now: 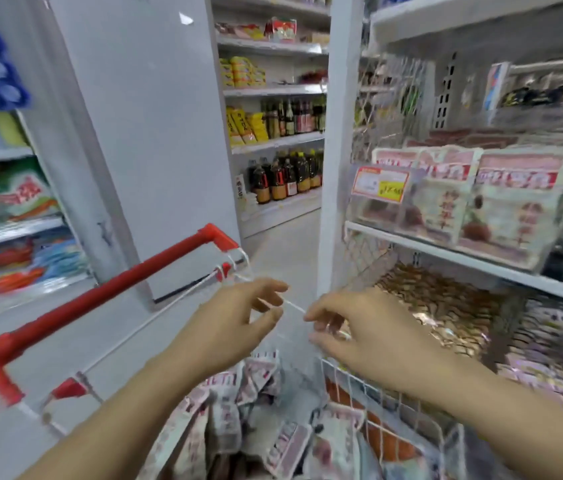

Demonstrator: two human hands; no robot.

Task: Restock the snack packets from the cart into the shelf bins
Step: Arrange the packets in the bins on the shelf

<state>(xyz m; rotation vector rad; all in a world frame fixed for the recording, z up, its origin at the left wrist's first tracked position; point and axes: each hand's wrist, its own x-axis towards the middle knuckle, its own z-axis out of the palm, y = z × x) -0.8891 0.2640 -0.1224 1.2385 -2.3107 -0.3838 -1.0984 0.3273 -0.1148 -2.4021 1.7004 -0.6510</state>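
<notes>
Left hand (238, 317): one, above the cart, thumb and forefinger pinching the top edge of a thin clear plastic bag (294, 344).
Right hand (359, 327): one, just beside the left, fingers curled, pinching the same edge at its other end.
Bag: one, edge taut between the two hands, the rest hanging over the cart's load.
Cart (100, 293): one, white wire with a red plastic handle, under both hands.
Pink-and-white snack packets (259, 375): heaped loosely in the cart, too jumbled and blurred to count.
Clear plastic shelf bin (370, 211): one, on the white shelf at right, with a red-and-yellow price tag (380, 183) on its front.
Packets in bin (515, 188): three upright faces in front, with more behind.
</notes>
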